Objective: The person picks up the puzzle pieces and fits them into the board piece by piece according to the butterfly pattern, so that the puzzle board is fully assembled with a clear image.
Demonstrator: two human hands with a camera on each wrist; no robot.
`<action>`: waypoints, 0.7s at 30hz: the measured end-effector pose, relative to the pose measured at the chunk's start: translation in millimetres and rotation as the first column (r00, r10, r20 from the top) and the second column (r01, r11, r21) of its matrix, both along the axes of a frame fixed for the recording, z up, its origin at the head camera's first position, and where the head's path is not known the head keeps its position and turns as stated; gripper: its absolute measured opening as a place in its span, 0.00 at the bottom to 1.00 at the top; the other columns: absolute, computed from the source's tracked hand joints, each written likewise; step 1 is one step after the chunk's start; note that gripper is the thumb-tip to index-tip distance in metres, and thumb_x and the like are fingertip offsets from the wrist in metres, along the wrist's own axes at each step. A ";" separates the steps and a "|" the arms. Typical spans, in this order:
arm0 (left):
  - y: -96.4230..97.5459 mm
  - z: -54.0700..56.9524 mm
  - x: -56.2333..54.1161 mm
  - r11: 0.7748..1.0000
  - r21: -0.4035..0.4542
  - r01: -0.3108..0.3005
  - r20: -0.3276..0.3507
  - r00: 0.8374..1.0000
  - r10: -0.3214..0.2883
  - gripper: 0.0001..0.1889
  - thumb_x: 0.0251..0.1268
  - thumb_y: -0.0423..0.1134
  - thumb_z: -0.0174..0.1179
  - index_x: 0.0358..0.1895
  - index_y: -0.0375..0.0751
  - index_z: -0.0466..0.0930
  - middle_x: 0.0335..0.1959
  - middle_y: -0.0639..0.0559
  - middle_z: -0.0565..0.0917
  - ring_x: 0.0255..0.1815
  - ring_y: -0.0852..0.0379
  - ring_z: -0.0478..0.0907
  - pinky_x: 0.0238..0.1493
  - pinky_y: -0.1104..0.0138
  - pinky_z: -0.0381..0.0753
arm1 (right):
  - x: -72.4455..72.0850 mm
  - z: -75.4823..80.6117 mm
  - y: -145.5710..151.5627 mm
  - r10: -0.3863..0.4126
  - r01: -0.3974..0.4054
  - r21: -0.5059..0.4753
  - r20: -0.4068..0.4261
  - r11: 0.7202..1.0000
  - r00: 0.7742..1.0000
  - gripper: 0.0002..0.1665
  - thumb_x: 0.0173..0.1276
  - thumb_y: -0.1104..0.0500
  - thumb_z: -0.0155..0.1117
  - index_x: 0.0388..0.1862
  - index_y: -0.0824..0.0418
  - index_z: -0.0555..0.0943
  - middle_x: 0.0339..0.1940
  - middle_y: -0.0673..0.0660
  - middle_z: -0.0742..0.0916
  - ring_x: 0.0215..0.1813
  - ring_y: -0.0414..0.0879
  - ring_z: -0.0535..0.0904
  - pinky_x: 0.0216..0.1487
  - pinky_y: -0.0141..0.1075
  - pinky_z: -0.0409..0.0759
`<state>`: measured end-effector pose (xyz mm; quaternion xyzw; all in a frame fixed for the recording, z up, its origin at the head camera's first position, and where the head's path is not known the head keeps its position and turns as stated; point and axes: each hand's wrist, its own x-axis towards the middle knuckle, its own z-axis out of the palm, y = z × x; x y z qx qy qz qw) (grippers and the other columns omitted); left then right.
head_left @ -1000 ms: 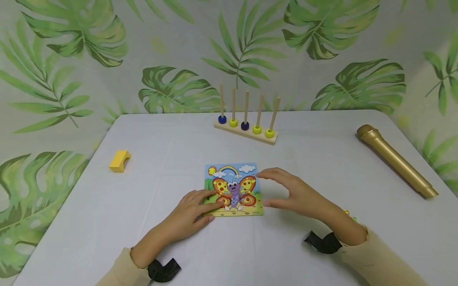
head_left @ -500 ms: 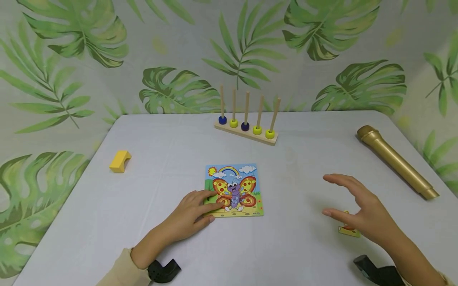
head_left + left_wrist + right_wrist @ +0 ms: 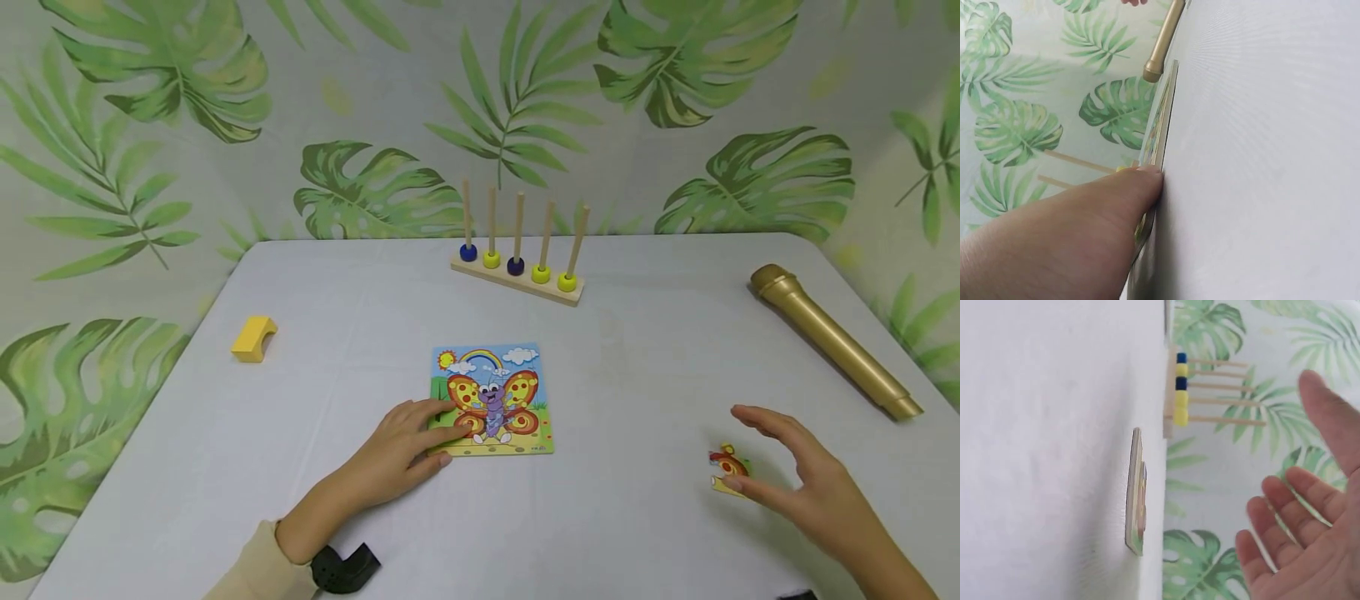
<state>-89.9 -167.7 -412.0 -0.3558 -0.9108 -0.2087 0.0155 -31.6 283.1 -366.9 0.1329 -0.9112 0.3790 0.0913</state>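
Observation:
My left hand [image 3: 397,446] lies with its fingers spread on the lower left of a square picture puzzle [image 3: 517,442] showing a butterfly under a rainbow. In the left wrist view the thumb [image 3: 1147,181] presses at the edge of the board. My right hand [image 3: 817,483] is off to the right, holding nothing, thumb and fingers wide apart. Between them and just left of the palm sits a small flat cluster of colourful puzzle pieces [image 3: 727,460], red, green and yellow, partly covered by the thumb. From the right wrist view the fingers [image 3: 1300,512] look straight and spread.
Behind the puzzle stands a wooden peg rack [image 3: 517,282] with blue and yellow beads. A gold microphone [image 3: 836,342] lies at the far right. A yellow arched block [image 3: 253,337] sits at the left. A leaf-patterned cloth [image 3: 375,83] hangs behind the white table.
My right hand has left the right edge of the puzzle and moved right and nearer to me, to the loose pieces. My left hand has stayed on the puzzle.

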 end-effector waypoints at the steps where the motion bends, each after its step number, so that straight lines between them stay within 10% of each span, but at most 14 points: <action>1: 0.1 0.2 0.0 1.000 -0.001 0.000 0.001 1.000 0.000 0.21 0.63 0.47 0.53 0.60 0.58 0.71 0.64 0.52 0.63 0.65 0.52 0.54 0.64 0.57 0.47 | 1.4 -2.6 1.6 0.003 -0.003 -0.005 0.002 1.000 1.000 0.46 0.44 0.68 0.73 0.64 0.55 0.65 0.58 0.46 0.72 0.57 0.31 0.61 0.57 0.30 0.58; 4: 0.3 0.5 -0.2 1.000 -0.003 0.000 0.001 1.000 0.000 0.21 0.63 0.47 0.53 0.60 0.58 0.71 0.63 0.52 0.63 0.65 0.52 0.54 0.64 0.57 0.47 | 2.8 -11.8 7.7 0.006 -0.006 0.000 -0.003 1.000 1.000 0.46 0.43 0.68 0.74 0.64 0.56 0.66 0.57 0.45 0.72 0.56 0.30 0.61 0.51 0.15 0.53; 21: 0.4 0.4 -0.5 1.000 -0.006 0.005 -0.002 1.000 -0.005 0.21 0.63 0.48 0.53 0.60 0.58 0.71 0.64 0.51 0.62 0.65 0.52 0.54 0.64 0.57 0.48 | -4.8 -42.2 19.6 0.140 -0.135 0.169 -0.016 0.976 0.990 0.43 0.44 0.62 0.74 0.62 0.59 0.67 0.57 0.40 0.69 0.59 0.20 0.53 0.54 0.12 0.47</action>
